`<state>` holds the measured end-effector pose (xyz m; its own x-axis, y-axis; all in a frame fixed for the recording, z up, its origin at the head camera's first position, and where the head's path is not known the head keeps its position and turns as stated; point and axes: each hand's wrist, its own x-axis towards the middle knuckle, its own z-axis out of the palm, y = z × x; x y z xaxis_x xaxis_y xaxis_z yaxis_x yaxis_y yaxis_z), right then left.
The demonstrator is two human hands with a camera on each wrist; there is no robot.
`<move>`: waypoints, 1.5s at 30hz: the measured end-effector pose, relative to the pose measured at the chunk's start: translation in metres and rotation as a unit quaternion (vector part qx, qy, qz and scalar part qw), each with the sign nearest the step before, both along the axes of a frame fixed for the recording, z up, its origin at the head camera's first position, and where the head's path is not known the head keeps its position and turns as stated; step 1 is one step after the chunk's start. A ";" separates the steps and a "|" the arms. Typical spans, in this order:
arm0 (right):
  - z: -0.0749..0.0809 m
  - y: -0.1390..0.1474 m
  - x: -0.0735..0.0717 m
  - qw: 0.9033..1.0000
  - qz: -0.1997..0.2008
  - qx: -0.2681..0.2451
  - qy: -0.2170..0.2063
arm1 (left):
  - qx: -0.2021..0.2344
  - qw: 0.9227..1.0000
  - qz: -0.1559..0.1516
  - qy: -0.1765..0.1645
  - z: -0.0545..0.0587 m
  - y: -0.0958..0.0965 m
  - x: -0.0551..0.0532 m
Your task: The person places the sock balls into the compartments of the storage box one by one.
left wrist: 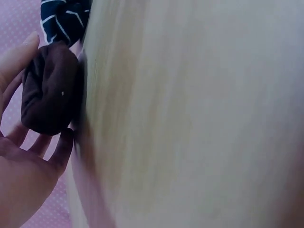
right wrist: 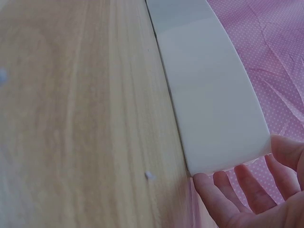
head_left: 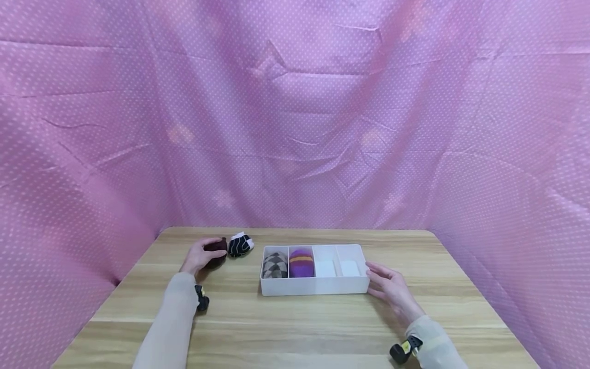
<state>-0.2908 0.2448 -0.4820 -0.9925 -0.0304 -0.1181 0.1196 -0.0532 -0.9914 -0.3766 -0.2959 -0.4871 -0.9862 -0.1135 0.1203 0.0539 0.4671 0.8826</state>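
presently, the left hand (head_left: 199,256) grasps a dark brown cloth roll (left wrist: 50,95), at nine o'clock from the white box (head_left: 315,287). just beside it, at two o'clock, lies a black-and-white roll (head_left: 240,246). the right hand (head_left: 393,290), its fingers loosely extended, is touching the three-o'clock end of this box.

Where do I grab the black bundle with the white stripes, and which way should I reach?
Grip the striped bundle around its middle, probably from above and the right. It looks rounded, so thumb and fingers should fit around it. On its left in the head view, the brown bundle and the left hand holding it crowd the way.
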 end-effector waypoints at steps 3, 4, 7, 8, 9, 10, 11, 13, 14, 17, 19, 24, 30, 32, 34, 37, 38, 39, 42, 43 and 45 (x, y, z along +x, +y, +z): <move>0.001 0.000 -0.001 1.000 0.001 0.004 0.001 | 0.024 1.000 0.013 -0.006 0.000 -0.001 0.000; 0.002 0.000 -0.001 1.000 0.001 0.004 0.001 | 0.027 0.999 0.018 -0.007 0.000 -0.001 -0.001; 0.003 -0.001 -0.002 1.000 0.000 0.002 0.001 | 0.030 0.999 0.025 -0.005 0.001 -0.002 -0.002; 0.003 -0.001 -0.002 1.000 0.002 0.003 0.002 | 0.033 0.999 0.028 -0.005 0.001 -0.002 -0.003; 0.004 -0.001 -0.003 1.000 -0.001 0.002 0.001 | 0.032 0.999 0.029 -0.004 0.001 -0.003 -0.003; 0.004 -0.001 -0.002 1.000 -0.002 0.001 0.001 | 0.028 0.999 0.027 -0.002 0.000 -0.003 -0.004; 0.004 -0.002 -0.003 1.000 -0.003 0.001 0.000 | 0.026 0.999 0.026 0.000 0.000 -0.004 -0.005; 0.005 -0.002 -0.003 1.000 -0.001 0.006 -0.002 | 0.023 1.000 0.020 0.004 -0.002 -0.005 -0.006; 0.005 -0.002 -0.003 1.000 -0.004 0.005 -0.003 | 0.024 1.000 0.015 0.005 -0.003 -0.006 -0.007; 0.006 -0.003 -0.002 1.000 -0.006 0.007 -0.005 | 0.025 1.000 0.001 0.000 -0.005 -0.007 -0.010; 0.007 -0.004 -0.001 1.000 -0.006 0.007 -0.003 | 0.023 1.000 -0.006 -0.009 -0.004 -0.007 -0.011; 0.008 -0.005 -0.001 1.000 -0.008 0.004 -0.005 | -0.008 0.999 -0.027 -0.015 -0.003 -0.003 -0.012; 0.005 -0.007 -0.002 1.000 -0.010 0.005 -0.009 | -0.029 0.999 -0.043 -0.003 -0.005 -0.001 -0.014; 0.004 -0.007 -0.003 1.000 -0.007 0.007 -0.007 | -0.027 0.999 -0.041 -0.003 -0.005 -0.001 -0.014; 0.004 -0.007 -0.004 1.000 -0.010 0.005 -0.009 | -0.024 0.999 -0.041 -0.001 -0.006 -0.002 -0.015; 0.005 -0.008 -0.004 1.000 -0.010 0.003 -0.009 | -0.021 0.999 -0.035 0.006 -0.005 -0.003 -0.016; 0.005 -0.008 -0.004 1.000 -0.011 0.001 -0.010 | -0.019 0.999 -0.035 0.010 -0.005 -0.004 -0.016; 0.005 -0.008 -0.004 1.000 -0.012 -0.001 -0.011 | -0.017 0.999 -0.032 0.012 -0.005 -0.005 -0.017; 0.005 -0.010 -0.005 1.000 -0.014 0.001 -0.012 | -0.010 1.000 -0.021 0.018 -0.004 -0.007 -0.017; 0.006 -0.010 -0.005 1.000 -0.015 0.002 -0.013 | -0.006 1.000 -0.015 0.018 -0.004 -0.008 -0.018; 0.006 -0.011 -0.006 1.000 -0.016 0.004 -0.014 | 0.005 1.000 -0.005 0.020 -0.002 -0.010 -0.018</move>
